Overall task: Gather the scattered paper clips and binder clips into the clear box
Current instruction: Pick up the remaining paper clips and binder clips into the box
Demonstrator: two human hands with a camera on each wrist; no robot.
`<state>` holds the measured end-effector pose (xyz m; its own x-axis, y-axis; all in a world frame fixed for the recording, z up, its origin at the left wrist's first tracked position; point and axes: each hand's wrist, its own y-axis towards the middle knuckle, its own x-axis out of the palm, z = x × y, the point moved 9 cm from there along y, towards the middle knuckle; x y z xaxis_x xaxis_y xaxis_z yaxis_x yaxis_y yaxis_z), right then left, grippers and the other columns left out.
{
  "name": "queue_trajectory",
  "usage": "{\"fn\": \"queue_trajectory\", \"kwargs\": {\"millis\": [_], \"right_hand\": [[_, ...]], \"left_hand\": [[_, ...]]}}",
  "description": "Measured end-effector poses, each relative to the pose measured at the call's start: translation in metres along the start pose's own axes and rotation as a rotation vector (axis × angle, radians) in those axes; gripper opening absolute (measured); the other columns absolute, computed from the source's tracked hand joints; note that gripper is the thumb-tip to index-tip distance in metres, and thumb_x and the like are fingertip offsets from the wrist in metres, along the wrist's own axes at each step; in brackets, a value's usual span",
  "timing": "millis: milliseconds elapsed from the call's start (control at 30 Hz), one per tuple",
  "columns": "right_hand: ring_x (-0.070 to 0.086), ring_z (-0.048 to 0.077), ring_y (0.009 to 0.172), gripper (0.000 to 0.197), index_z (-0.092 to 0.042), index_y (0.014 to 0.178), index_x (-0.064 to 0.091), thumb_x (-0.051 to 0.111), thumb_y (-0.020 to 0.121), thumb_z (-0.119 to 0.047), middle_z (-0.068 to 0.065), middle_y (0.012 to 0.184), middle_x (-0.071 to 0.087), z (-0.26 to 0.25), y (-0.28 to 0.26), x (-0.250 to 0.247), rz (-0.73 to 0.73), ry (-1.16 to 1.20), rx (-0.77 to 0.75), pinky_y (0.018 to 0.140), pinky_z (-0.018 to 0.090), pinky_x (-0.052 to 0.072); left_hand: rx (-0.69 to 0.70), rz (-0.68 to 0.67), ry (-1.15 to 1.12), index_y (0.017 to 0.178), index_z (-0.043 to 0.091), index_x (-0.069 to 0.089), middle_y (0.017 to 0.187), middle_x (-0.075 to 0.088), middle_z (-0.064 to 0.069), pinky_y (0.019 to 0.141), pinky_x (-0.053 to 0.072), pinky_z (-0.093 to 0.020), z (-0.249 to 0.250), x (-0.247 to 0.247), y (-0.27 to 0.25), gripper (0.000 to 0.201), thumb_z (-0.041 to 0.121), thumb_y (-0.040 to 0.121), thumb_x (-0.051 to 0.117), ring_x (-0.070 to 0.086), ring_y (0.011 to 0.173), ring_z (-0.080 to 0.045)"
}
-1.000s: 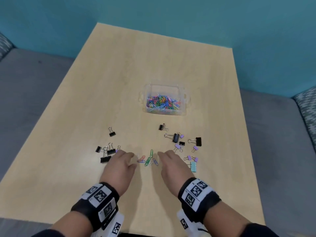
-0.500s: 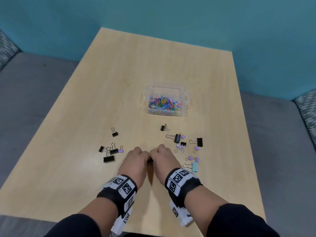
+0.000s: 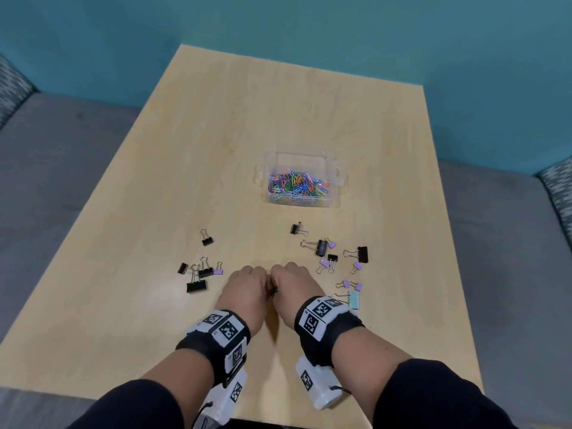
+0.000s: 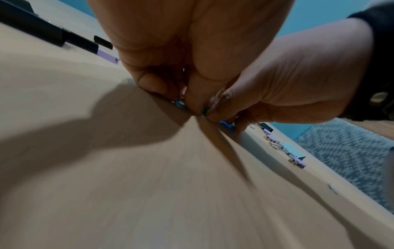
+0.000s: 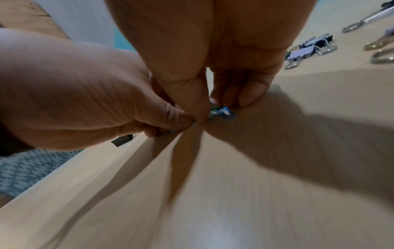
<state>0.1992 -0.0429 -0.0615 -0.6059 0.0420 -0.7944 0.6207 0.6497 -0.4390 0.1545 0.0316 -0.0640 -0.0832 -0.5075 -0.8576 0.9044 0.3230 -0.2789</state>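
Observation:
My left hand (image 3: 247,286) and right hand (image 3: 291,283) are pressed together, knuckles up, on the wooden table (image 3: 154,212) near its front. Both have their fingers curled around a small heap of coloured paper clips (image 5: 221,112) on the tabletop. In the left wrist view blue and green paper clips (image 4: 179,103) peek out under the fingertips. The head view hides the heap under the hands. The clear box (image 3: 332,168), holding several coloured paper clips, stands farther back, to the right of centre.
Black and lilac binder clips lie to the left of the hands (image 3: 196,286), with one black clip (image 3: 206,240) apart. More black, lilac and one pale blue binder clip (image 3: 353,299) lie to the right. A grey sofa (image 3: 46,181) surrounds the table.
A second ago my hands lay apart and open with loose paper clips between them. They have swept together over the clips and curled; since half a second ago little has moved.

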Motion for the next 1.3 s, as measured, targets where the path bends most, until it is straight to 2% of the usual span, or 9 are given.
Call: {"fn": "queue_trajectory", "kwargs": {"millis": [200,367,500,633,833,967,1133,1200,1300], "right_hand": [[0.036,0.023,0.081,0.027,-0.023,0.082,0.036,0.044,0.080,0.003,0.001,0.085,0.037,0.002,-0.003,0.003,0.004,-0.102,-0.081,0.067,0.034,0.036],[0.038,0.024,0.075,0.025,-0.017,0.080,0.037,0.046,0.079,0.006,0.003,0.084,0.036,0.012,-0.004,-0.001,0.010,-0.134,-0.077,0.062,0.032,0.034],[0.039,0.024,0.074,0.022,-0.014,0.080,0.039,0.043,0.078,0.008,0.005,0.087,0.038,0.011,-0.003,-0.004,-0.018,-0.101,-0.061,0.062,0.031,0.031],[0.039,0.024,0.073,0.023,-0.015,0.078,0.037,0.041,0.076,0.008,0.004,0.083,0.038,0.010,-0.002,-0.006,-0.024,-0.115,-0.063,0.052,0.029,0.027],[0.040,0.025,0.070,0.028,-0.018,0.070,0.029,0.040,0.076,0.006,0.000,0.073,0.031,0.006,-0.005,-0.004,-0.036,-0.146,-0.103,0.060,0.036,0.040],[0.052,0.026,0.070,0.017,-0.013,0.083,0.047,0.043,0.077,0.001,0.005,0.081,0.053,0.030,-0.005,-0.015,-0.021,0.063,0.033,0.059,0.033,0.042],[0.049,0.021,0.053,0.015,-0.014,0.074,0.053,0.052,0.072,0.001,-0.001,0.061,0.051,0.079,-0.010,-0.037,0.109,0.639,0.240,0.048,0.026,0.042],[0.047,0.020,0.054,0.016,-0.010,0.079,0.054,0.054,0.075,0.006,0.003,0.062,0.047,0.088,-0.013,-0.042,0.113,0.810,0.261,0.044,0.022,0.041],[0.046,0.019,0.055,0.022,-0.016,0.080,0.057,0.053,0.077,0.005,0.000,0.064,0.046,0.088,-0.018,-0.038,0.088,0.808,0.234,0.046,0.023,0.042]], "left_hand": [[0.016,0.015,0.003,0.080,0.021,0.038,0.083,0.039,0.004,0.063,0.030,-0.027,-0.006,0.000,-0.005,0.018,0.011,0.089,0.051,0.041,0.077,-0.017],[0.004,-0.001,0.024,0.079,0.018,0.038,0.082,0.045,0.001,0.063,0.039,-0.032,-0.016,0.000,-0.010,0.018,0.010,0.089,0.050,0.042,0.075,-0.019],[0.006,0.015,0.035,0.078,0.019,0.038,0.079,0.045,0.002,0.059,0.028,-0.027,-0.015,-0.002,-0.011,0.020,0.006,0.086,0.050,0.040,0.075,-0.017],[0.016,0.030,0.067,0.078,0.019,0.036,0.077,0.041,0.002,0.048,0.016,-0.023,-0.011,-0.003,-0.012,0.023,0.002,0.084,0.050,0.037,0.071,-0.018],[0.059,-0.029,0.173,0.079,0.020,0.027,0.071,0.024,0.005,0.045,0.013,-0.027,-0.005,0.001,-0.017,0.031,-0.002,0.080,0.048,0.027,0.059,-0.016],[-0.084,-0.016,-0.132,0.076,0.015,0.045,0.073,0.053,0.002,0.053,0.038,-0.028,-0.020,-0.014,-0.011,0.011,0.011,0.086,0.049,0.051,0.063,-0.018],[-0.338,-0.019,-0.722,0.069,0.015,0.057,0.060,0.060,-0.005,0.054,0.043,-0.029,-0.057,-0.032,-0.005,0.013,0.008,0.075,0.066,0.052,0.049,-0.016],[-0.344,-0.017,-0.801,0.069,0.013,0.056,0.058,0.058,-0.007,0.055,0.041,-0.032,-0.062,-0.039,0.000,0.014,0.005,0.074,0.067,0.049,0.046,-0.017],[-0.322,-0.014,-0.786,0.068,0.013,0.056,0.054,0.055,-0.003,0.053,0.039,-0.030,-0.060,-0.045,0.008,0.016,0.005,0.076,0.068,0.048,0.044,-0.015]]}}
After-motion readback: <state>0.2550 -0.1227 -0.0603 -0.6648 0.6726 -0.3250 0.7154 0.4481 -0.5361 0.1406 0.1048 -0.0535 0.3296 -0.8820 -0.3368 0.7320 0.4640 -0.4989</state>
